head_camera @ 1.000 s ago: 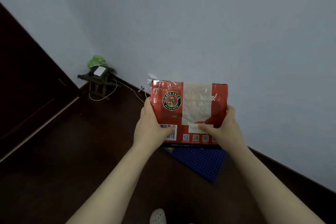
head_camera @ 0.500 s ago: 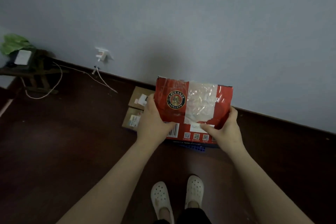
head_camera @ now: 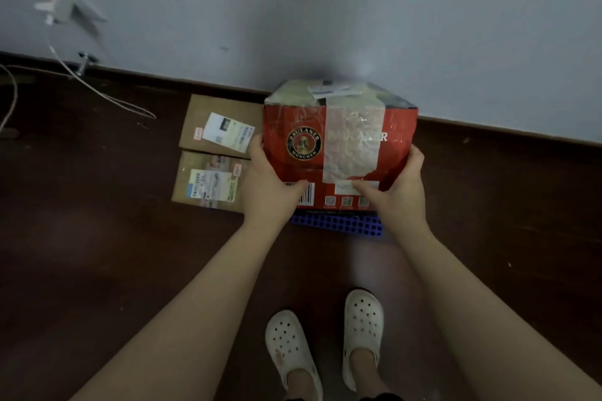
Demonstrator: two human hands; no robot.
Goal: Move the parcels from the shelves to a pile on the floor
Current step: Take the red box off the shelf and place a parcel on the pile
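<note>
Clasped at its side edges by left hand (head_camera: 270, 184) and right hand (head_camera: 399, 189), red tape-wrapped cardboard box (head_camera: 338, 140) hangs over blue perforated mat (head_camera: 338, 226); I judge it stiff, weighty (glossy tape may slip).

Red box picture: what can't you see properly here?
- Head view: blue mat, mostly hidden behind the red box.
- Head view: lower brown parcel, right edge covered by the left hand.
- Head view: upper parcel label, print too small.
- Head view: wall plug, blurred.
</note>
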